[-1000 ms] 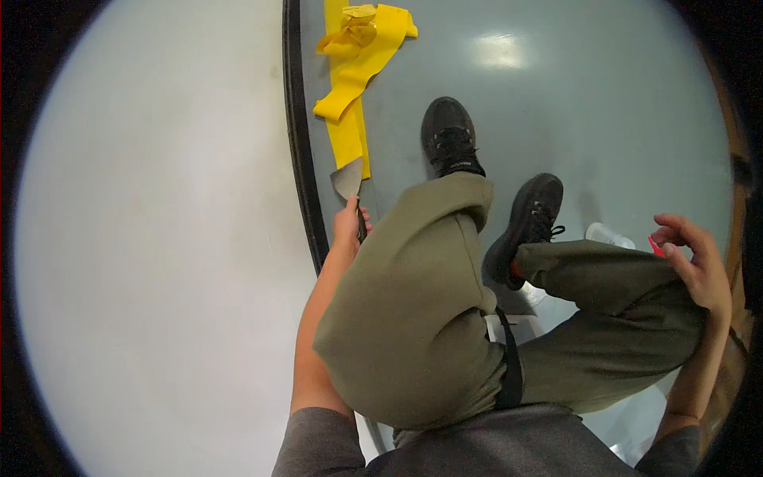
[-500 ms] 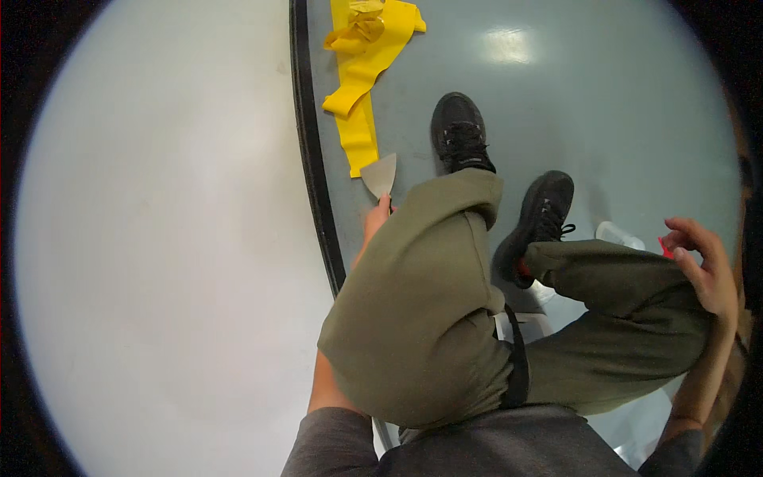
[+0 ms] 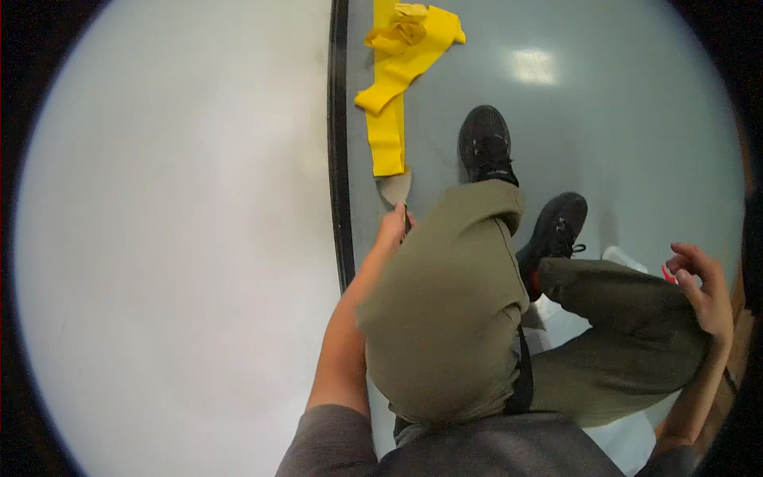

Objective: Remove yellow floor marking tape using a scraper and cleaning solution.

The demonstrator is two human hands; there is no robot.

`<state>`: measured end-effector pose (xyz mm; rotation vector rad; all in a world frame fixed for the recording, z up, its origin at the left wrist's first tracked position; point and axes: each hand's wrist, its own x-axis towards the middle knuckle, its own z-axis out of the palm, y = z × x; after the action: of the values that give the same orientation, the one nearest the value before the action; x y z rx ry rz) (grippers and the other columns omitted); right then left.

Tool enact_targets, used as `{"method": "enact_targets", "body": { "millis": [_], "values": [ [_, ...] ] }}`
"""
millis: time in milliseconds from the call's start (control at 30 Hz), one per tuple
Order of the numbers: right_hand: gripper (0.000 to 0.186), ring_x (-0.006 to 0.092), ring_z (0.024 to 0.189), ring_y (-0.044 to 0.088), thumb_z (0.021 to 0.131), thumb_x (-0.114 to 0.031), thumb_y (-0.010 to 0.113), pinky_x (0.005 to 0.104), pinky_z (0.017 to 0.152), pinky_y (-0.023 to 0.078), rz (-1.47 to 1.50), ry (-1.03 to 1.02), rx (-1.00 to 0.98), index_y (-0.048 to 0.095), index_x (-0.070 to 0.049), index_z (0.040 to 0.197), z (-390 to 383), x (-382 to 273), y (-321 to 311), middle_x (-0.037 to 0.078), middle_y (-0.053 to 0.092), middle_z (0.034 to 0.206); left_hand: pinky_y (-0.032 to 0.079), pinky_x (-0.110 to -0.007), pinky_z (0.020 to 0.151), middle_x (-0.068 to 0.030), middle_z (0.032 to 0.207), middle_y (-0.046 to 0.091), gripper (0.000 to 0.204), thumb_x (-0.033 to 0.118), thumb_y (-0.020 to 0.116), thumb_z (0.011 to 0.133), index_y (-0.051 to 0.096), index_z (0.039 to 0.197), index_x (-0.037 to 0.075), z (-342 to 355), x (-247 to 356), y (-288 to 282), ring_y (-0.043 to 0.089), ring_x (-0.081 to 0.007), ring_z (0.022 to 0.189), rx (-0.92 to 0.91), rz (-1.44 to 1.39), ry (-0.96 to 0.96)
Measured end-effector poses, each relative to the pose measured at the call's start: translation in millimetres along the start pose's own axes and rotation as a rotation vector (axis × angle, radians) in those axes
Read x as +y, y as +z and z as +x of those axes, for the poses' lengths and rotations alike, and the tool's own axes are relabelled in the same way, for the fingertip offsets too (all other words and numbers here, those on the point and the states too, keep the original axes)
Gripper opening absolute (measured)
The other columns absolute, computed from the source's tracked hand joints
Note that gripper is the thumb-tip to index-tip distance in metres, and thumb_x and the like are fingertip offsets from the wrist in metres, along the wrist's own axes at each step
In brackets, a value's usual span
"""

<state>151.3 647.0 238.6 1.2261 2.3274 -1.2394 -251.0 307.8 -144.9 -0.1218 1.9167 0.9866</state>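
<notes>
My left hand [image 3: 391, 228] is closed round the dark handle of a putty knife [image 3: 394, 189]. Its broad metal blade meets the near end of a wide yellow floor tape strip [image 3: 387, 143]; whether the edge is under the tape I cannot tell. Farther along, a peeled length of the same tape [image 3: 429, 49] lies folded and crumpled over the strip. Over my right knee hangs my right hand [image 3: 709, 296], empty, with its fingers apart and slightly bent.
A white wall or panel [image 3: 183, 238] with a black strip [image 3: 338, 143] at its base rises along the left. Grey floor [image 3: 604, 135] spreads ahead of my black shoes [image 3: 486, 143]. Past my right leg are a white object [image 3: 624, 258] and a small red piece [image 3: 668, 274].
The putty knife has turned straighter and its blade now meets more of the tape's end. More of my left forearm shows. The whole view has shifted, moving the scene rightward.
</notes>
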Motion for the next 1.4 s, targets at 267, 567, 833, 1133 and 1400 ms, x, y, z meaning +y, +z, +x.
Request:
{"method": "enact_targets", "body": {
  "millis": [267,567,833,1133,1400],
  "values": [
    [0.036,0.0169,0.091,0.055,0.086,-0.012,0.056,0.0303,0.085,0.042,-0.003,0.038,0.017,0.051,-0.002,0.120,-3.3,4.0,0.2,0.008,0.060,0.096,0.044,-0.034,0.057,-0.0064,0.071,0.058,0.045,0.049,0.043,0.090,0.056,0.081,0.006,9.3,-57.2,-15.9,0.055,-0.0186,0.061,0.001,0.475,0.142],
    [0.034,0.0163,0.088,0.055,0.086,-0.012,0.056,0.0301,0.084,0.042,0.095,-0.117,-0.001,0.053,-0.001,0.118,7.6,-27.3,5.9,0.008,0.061,0.093,0.042,-0.037,0.048,-0.0062,0.067,0.055,0.036,0.041,0.043,0.091,0.053,0.083,0.007,11.3,-62.1,-124.6,0.052,-0.0186,0.055,-0.050,0.997,0.483],
    [0.035,0.0160,0.087,0.056,0.085,-0.012,0.056,0.0302,0.083,0.043,0.040,-0.063,0.035,0.053,-0.001,0.118,2.1,-2.9,-5.2,0.008,0.060,0.093,0.040,-0.029,0.051,-0.0057,0.067,0.058,0.036,0.037,0.042,0.093,0.053,0.081,0.005,-35.9,76.6,-7.7,0.053,-0.0172,0.055,0.051,0.088,-0.159],
    [0.035,0.0160,0.087,0.055,0.085,-0.013,0.057,0.0303,0.083,0.042,0.030,-0.002,0.050,0.053,-0.002,0.118,-2.8,2.7,-2.4,0.008,0.060,0.093,0.044,-0.036,0.060,-0.0154,0.072,0.062,0.053,0.046,0.038,0.090,0.052,0.081,-0.004,25.2,19.9,38.1,0.059,-0.0260,0.063,-0.029,-0.042,-0.015],
    [0.036,0.0161,0.089,0.056,0.085,-0.014,0.057,0.0300,0.083,0.043,0.021,-0.010,0.067,0.053,-0.002,0.119,-6.5,0.5,-1.9,0.008,0.061,0.093,0.045,-0.034,0.060,-0.0131,0.068,0.060,0.052,0.045,0.040,0.090,0.055,0.075,-0.003,4.0,2.3,33.6,0.059,-0.0219,0.063,0.056,0.276,0.049]
  ]
}}
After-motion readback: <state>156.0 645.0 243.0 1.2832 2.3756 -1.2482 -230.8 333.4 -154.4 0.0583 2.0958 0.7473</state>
